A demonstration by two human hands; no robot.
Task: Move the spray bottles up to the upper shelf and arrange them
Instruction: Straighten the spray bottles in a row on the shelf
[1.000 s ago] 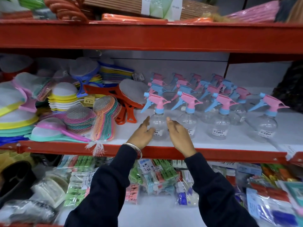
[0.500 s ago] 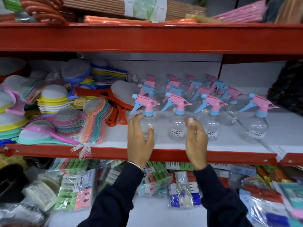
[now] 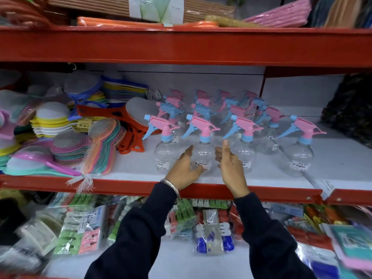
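Clear spray bottles with pink-and-blue trigger heads stand in rows on the white middle shelf [image 3: 136, 168]. The front row holds one bottle at the left [image 3: 166, 156], a middle bottle [image 3: 203, 152], a third [image 3: 245, 152] and one standing apart at the right [image 3: 300, 158]. My left hand [image 3: 184, 171] touches the middle bottle's lower left side, fingers apart. On that bottle's right side is my right hand [image 3: 231, 164], thumb up, between it and the third bottle. The bottle stands on the shelf.
Netted plastic strainers and scrubbers [image 3: 70, 146] and orange swatters [image 3: 128, 137] crowd the shelf's left. A dark bundle [image 3: 350, 109] sits far right. The red beam of the upper shelf [image 3: 181, 45] carries mats and rolls. Bagged clothespins [image 3: 84, 228] fill the shelf below.
Both hands have come together from around the two left front bottles and now flank the single middle bottle. The camera has shifted slightly.
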